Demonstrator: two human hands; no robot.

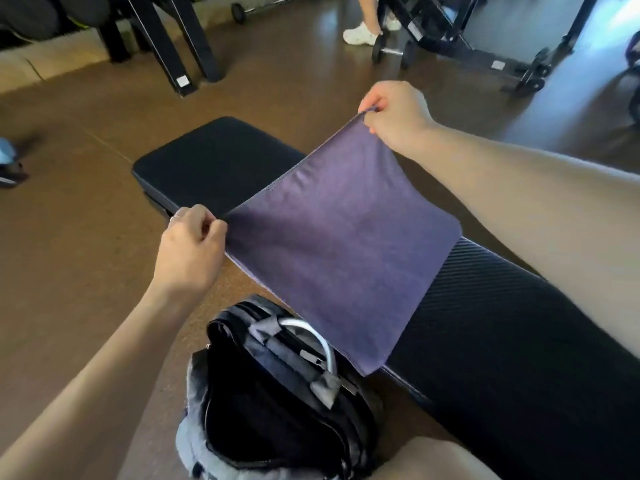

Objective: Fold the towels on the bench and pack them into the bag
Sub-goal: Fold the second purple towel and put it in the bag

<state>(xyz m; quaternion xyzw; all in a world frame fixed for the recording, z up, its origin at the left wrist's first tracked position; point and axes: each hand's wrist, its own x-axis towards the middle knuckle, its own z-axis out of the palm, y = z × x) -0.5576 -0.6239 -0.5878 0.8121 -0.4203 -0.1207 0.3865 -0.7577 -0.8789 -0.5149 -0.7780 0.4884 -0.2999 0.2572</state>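
A purple towel [339,244] is stretched out above the black padded bench [214,161]. My left hand [190,251] pinches its near-left corner and my right hand [394,112] pinches its far corner. The towel's lower edge hangs down over the bench's near side. A black and grey bag [277,393] stands open on the floor below the towel, right beside the bench, and its dark inside shows.
The brown floor [86,220] surrounds the bench. Black gym machine frames [173,39] stand at the back left and a rack with a dumbbell [391,51] at the back right. A person's leg with a white shoe [360,34] is behind. My knee [436,459] is at the bottom.
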